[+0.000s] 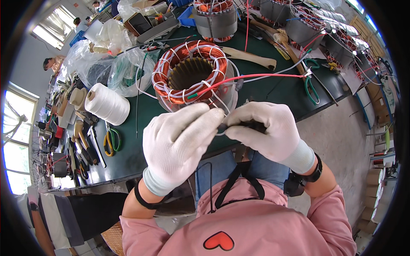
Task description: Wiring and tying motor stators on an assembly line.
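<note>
In front of me stands a motor stator [161, 80] with copper windings bound by white cord around its top ring. My left hand [181, 138], in a white knit glove, is closed with its fingertips pinching a thin white lead wire [221, 100] just below the stator's near side. Meeting it fingertip to fingertip, my gloved right hand [269, 128] also pinches at the wire. A small dark piece [222, 127] shows between the fingertips; its kind is unclear. Something dark sits partly hidden under my curled right fingers. A red sleeved lead [256, 76] runs rightward from the stator.
A white cord spool [106, 104] and yellow-green-handled scissors [112, 141] lie left on the green table [145, 149]. Green-handled scissors [311, 87] and a wooden stick [252, 58] lie right. More stators [215, 23] stand behind. Plastic bags [128, 70] crowd the back left.
</note>
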Available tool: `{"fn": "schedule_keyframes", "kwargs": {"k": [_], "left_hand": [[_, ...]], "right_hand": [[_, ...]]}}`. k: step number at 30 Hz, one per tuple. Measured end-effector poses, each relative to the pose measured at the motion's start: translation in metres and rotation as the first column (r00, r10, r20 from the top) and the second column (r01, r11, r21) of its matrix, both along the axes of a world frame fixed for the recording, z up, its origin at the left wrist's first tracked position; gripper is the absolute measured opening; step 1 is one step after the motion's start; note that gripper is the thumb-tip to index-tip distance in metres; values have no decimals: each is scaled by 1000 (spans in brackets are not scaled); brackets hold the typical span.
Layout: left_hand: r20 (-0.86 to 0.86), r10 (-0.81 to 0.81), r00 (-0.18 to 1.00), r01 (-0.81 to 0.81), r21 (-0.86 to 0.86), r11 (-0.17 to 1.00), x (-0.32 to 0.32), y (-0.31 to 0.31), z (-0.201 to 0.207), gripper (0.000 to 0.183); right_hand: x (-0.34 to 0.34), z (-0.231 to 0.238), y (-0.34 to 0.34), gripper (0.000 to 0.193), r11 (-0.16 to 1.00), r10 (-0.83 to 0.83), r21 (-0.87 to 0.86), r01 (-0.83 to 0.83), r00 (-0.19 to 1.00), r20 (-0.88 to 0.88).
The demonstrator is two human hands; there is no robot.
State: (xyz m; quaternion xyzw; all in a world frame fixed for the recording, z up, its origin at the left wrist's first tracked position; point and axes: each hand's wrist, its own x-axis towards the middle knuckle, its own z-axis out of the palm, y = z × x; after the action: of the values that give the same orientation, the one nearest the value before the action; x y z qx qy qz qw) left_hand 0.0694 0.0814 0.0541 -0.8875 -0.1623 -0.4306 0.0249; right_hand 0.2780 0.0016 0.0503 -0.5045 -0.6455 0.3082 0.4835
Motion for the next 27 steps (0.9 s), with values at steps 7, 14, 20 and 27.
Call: {"fn": "schedule_keyframes", "kwargs": {"k": [7,14,20,27], "left_hand": [[26,25,999,-21,-165,986,1,-2,4,25],[-51,-9,999,-12,-395,918,-1,-11,20,27],[-49,19,999,-46,-645,763,0,-11,13,29],[51,-140,989,118,-842,526,-6,-13,1,83]], "right_hand": [[-1,-5,4,19,998,-20,60,17,999,38],[-2,-19,6,21,961,-38,275,-8,986,162],[-10,-25,4,20,984,-53,172,41,996,66],[-4,-1,-2,14,941,125,-272,-200,955,-269]]}}
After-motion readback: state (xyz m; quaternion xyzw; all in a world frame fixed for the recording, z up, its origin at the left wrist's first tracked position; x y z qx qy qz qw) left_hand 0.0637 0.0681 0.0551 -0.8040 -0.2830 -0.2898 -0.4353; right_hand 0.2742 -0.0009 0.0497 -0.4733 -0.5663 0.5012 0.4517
